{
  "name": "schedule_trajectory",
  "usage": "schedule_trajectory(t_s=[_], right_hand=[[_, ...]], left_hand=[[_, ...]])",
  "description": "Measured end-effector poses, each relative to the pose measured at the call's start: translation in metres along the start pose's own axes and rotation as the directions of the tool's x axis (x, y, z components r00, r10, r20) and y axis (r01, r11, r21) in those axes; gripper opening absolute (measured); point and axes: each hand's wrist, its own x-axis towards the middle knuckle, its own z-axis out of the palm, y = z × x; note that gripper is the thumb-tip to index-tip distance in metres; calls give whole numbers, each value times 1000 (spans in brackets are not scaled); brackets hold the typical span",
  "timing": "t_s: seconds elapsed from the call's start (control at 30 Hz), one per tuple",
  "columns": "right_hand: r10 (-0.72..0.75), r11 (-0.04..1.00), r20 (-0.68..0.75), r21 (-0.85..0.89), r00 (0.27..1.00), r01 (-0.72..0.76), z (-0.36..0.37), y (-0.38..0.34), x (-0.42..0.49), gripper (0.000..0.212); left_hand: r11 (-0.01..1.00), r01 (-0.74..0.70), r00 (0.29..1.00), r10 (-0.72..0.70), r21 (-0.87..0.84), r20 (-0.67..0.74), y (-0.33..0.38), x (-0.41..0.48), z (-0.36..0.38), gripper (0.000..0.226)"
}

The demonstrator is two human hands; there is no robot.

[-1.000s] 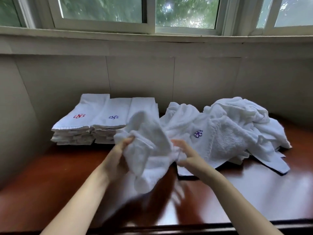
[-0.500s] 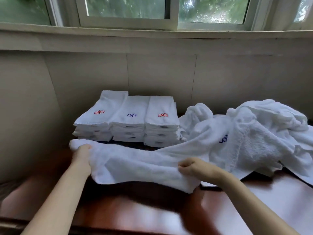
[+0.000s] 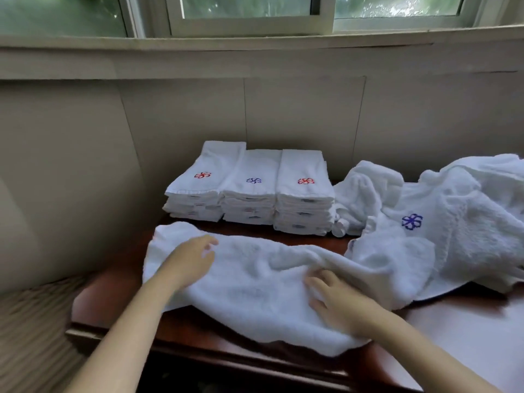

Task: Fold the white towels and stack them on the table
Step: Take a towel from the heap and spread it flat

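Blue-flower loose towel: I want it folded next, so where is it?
Head view, right side: the blue-flower towel lies in the unfolded pile, just right of the three folded stacks.

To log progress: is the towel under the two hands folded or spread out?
Spread out. The towel lies rumpled across the table, left hand and right hand resting on it; no neat fold shows.

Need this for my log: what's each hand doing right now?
Left hand: open, resting flat on the spread towel.
Right hand: open, fingers pressing on the same towel.
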Motion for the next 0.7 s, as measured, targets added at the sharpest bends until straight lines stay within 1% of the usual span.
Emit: schedule_trajectory(t_s=[0.03,0.07,0.1,0.17,0.2,0.23,0.27,0.33,0.37,0.4,0.43,0.47,0.5,0.53,0.57,0.6,0.63,0.67,0.7], right_hand=[[30,996,-30,-87,999,-32,1,-4,-1,43],[52,988,-53,-146,997,-59,-3,-7,-2,40],[59,984,-60,-168,996,-68,-11,-9,-5,36],[16,989,7,-145,1000,-14,-25,-7,-9,28],[-15,993,69,-118,998,23,-32,-4,-12,23],[-36,998,132,-53,991,44,-38,-2,-16,20],[-38,999,188,7,981,37,-42,2,-20,18],[31,975,215,209,976,-77,-50,12,-29,21],[57,955,220,273,974,-117,-54,16,-32,24],[66,938,232,319,971,-140,-57,20,-35,26],[71,939,230,313,971,-142,-61,25,-37,26],[91,950,222,275,971,-151,-65,32,-39,26],[123,968,197,193,973,-161,-69,40,-42,26],[164,979,155,99,974,-181,-74,48,-46,26],[214,976,128,17,968,-218,-78,58,-49,27],[258,966,96,-48,961,-255,-83,65,-55,25],[307,951,68,-68,949,-302,-84,75,-60,19],[346,937,36,-68,937,-343,-84,82,-66,13],[398,914,4,-93,918,-396,-81,90,-71,37]], left_hand=[[995,-63,984,48,81,171,7,-4,9,44],[979,-88,960,34,184,277,10,-5,15,51],[955,-85,956,-2,283,294,11,-5,18,54],[929,-40,969,-53,368,240,11,-4,15,49],[918,-20,973,-72,395,218,11,-5,13,47],[899,-10,973,-93,438,212,12,-7,12,46],[879,0,972,-111,476,206,14,-10,14,46],[855,13,983,-106,519,150,23,-14,19,44],[856,9,992,-75,517,106,30,-14,22,39],[867,-21,998,-8,498,56,37,-13,26,32],[889,-93,995,97,449,13,43,-12,31,26],[905,-201,977,215,375,4,48,-10,37,29],[903,-320,945,327,287,25,52,-8,45,44],[892,-412,911,405,189,75,57,-8,51,61],[883,-455,888,440,118,132,62,-7,55,74],[876,-473,874,453,92,178,69,-6,58,78],[870,-482,865,454,101,212,75,-5,61,74],[855,-495,860,455,155,231,81,-4,64,63],[832,-505,860,463,230,216,87,-2,66,48]])
